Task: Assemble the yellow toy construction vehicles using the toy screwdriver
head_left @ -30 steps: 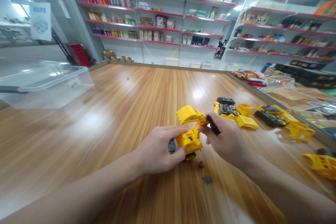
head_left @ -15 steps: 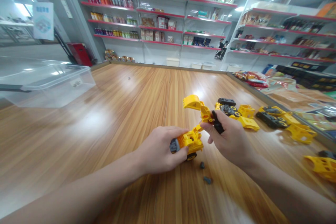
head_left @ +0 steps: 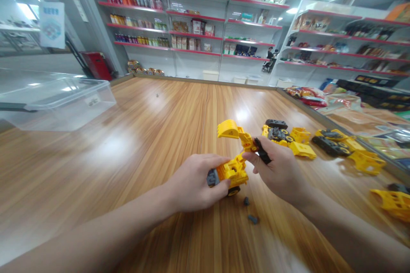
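Observation:
My left hand (head_left: 198, 183) is closed around the yellow body of a toy construction truck (head_left: 235, 171) with a grey front part and black wheels, which rests on the table. From its right end rises a jointed yellow arm (head_left: 246, 140) that ends in a yellow bucket (head_left: 228, 129). My right hand (head_left: 280, 164) pinches a black handle-like piece (head_left: 262, 150) against the arm's joint; its tip is hidden, and I cannot make out its exact kind. The right thumb lies beside the lower arm. Two small grey plastic pieces (head_left: 253, 219) lie on the tabletop just right of the truck.
Right of my hands lie yellow and black toy vehicle parts (head_left: 303, 149), with more near the right edge (head_left: 365, 162). A clear plastic bin (head_left: 64, 111) stands at the left. A raised rim (head_left: 205, 81) borders the wooden table; stocked shelves (head_left: 195, 19) stand behind it.
The yellow arm and bucket have swung a little left and down, with my right hand and the black piece moving along. My left hand and the truck body stay put.

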Motion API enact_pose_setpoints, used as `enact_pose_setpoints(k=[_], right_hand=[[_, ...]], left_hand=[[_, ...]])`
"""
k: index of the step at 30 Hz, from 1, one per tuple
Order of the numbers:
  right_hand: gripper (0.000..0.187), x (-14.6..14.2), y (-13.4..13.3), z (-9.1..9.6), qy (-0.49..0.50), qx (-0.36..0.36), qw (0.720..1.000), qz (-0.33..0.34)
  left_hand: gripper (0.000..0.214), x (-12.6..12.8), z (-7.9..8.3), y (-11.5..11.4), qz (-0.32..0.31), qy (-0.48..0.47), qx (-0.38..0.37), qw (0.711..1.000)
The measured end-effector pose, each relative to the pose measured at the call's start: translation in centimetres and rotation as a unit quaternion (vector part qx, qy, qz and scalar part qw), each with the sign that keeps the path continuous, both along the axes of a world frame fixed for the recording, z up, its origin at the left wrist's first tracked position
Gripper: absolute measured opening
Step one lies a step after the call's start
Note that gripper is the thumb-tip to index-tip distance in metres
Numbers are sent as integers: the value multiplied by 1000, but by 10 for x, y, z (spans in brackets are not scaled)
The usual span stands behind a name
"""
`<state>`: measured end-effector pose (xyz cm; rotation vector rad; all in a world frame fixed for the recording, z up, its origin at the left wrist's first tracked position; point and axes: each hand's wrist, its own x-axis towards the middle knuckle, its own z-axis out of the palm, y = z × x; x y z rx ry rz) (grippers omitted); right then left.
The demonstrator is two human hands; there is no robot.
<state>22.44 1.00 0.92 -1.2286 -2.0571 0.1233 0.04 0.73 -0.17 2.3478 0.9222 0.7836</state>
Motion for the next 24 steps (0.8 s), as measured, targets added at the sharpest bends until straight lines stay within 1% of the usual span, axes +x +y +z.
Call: enact_pose_setpoints(k=[3,6,8,11,15,16,18,20,21,22,24], right_hand=[[9,0,0,2,-1,-1,1000,11],[4,0,0,1,2,-22,999,32],[3,-1,0,1,5,-37,999,39],[6,-1,0,1,10,-39,999,34],[4,-1,0,2,16,-41,998,46],[3,-1,0,2,20,-42,997,54],[14,-1,2,0,29,-41,996,79],[28,-2,3,-4,34,-36,992,113],[32,-2,4,-6,35,-34,990,131],[36,-3,4,-9,33,-33,989,144],[41,-5,4,-12,29,-35,987,152]], left_hand=[[37,0,0,0,-3,-2,0,1000],[39,0,-1,1,-6,-13,5,1000],[40,0,-2,1,-7,-17,4,1000],[40,1,-2,1,-6,-15,-6,1000],[33,1,3,-1,-8,-27,-20,999],[29,0,4,-1,-13,-34,-37,999],[25,-2,5,1,-17,-64,-113,991],[29,-3,3,5,-3,-109,-222,969],[29,-3,1,7,13,-133,-259,957],[28,-2,-2,9,18,-144,-280,949],[29,1,-8,11,25,-183,-293,938]])
